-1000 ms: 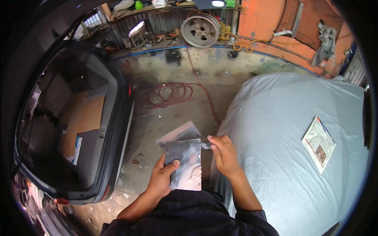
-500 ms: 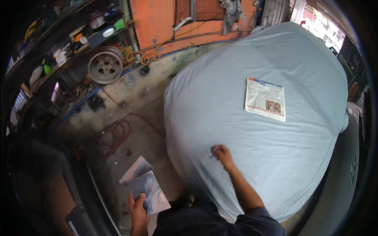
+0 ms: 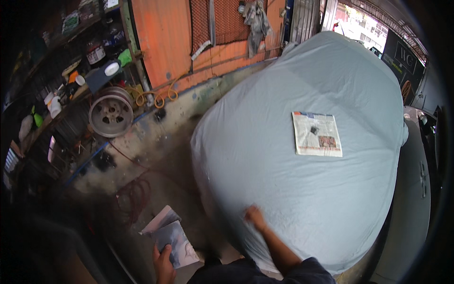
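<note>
My left hand [image 3: 163, 263] grips two overlapping flat rectangular sheets [image 3: 174, 240], pinkish with grey smears, thumb lying on top. My right hand [image 3: 255, 217] is stretched out over the near left side of a large bulky shape under a pale grey-blue cover [image 3: 279, 184]; the fingers are smeared by motion and I see nothing held in them. Farther off on the cover lies a folded newspaper [image 3: 302, 142]. A small dark piece [image 3: 314, 130] shows against the newspaper; whether it rests there or is in the air I cannot tell.
A wheel rim [image 3: 111, 116] hangs by cluttered shelves [image 3: 71, 94] at the left. A reddish hose [image 3: 132, 196] lies coiled on the floor. Behind stands an orange wall [image 3: 161, 42] with a yellow hose [image 3: 160, 102]. A grey car panel [image 3: 409, 189] stands at the right.
The small dark piece has left my right hand and now shows over the newspaper. My right hand appears lower and slightly left. The view has shifted; my left hand still holds the sheets.
</note>
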The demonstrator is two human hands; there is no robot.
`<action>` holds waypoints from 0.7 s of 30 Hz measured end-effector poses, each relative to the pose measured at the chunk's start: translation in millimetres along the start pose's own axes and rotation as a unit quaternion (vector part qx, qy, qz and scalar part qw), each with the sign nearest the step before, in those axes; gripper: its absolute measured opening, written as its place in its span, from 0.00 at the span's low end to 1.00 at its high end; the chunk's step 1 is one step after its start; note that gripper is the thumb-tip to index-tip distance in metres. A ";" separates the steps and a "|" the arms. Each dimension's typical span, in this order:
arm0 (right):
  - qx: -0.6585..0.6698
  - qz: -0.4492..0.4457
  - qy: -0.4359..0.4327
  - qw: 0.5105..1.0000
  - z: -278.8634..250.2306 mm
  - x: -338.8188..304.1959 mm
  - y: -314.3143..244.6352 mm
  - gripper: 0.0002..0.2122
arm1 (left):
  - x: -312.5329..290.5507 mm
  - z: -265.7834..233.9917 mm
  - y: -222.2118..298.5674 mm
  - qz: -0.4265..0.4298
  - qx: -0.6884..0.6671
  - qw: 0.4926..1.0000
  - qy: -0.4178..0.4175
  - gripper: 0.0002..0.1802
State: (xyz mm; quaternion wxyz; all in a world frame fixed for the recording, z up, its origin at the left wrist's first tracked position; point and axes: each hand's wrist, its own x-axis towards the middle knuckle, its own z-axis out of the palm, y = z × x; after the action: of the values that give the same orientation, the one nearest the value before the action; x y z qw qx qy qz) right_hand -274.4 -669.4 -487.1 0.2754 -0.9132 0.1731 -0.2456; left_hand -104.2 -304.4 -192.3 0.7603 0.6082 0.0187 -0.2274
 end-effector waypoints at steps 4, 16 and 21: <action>0.173 0.209 -0.186 0.944 157.2 -40.4 -84.5 0.11 | 52.1 -36.9 26.3 0.039 0.017 0.999 0.007 0.27; -0.005 0.002 -0.594 0.804 143.0 98.5 -209.3 0.19 | 198.8 -70.0 50.8 -0.021 -0.029 0.999 -0.017 0.25; 0.624 0.346 -0.293 0.637 125.1 247.8 -240.1 0.29 | 274.1 -49.5 68.8 -0.016 0.005 0.995 -0.097 0.21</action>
State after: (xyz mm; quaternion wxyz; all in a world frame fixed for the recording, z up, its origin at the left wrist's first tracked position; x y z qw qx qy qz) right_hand 40.2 -539.7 -349.5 0.8809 -0.4215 0.1918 0.0981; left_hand 179.0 -335.9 -225.7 0.7519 0.5863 -0.0463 -0.2978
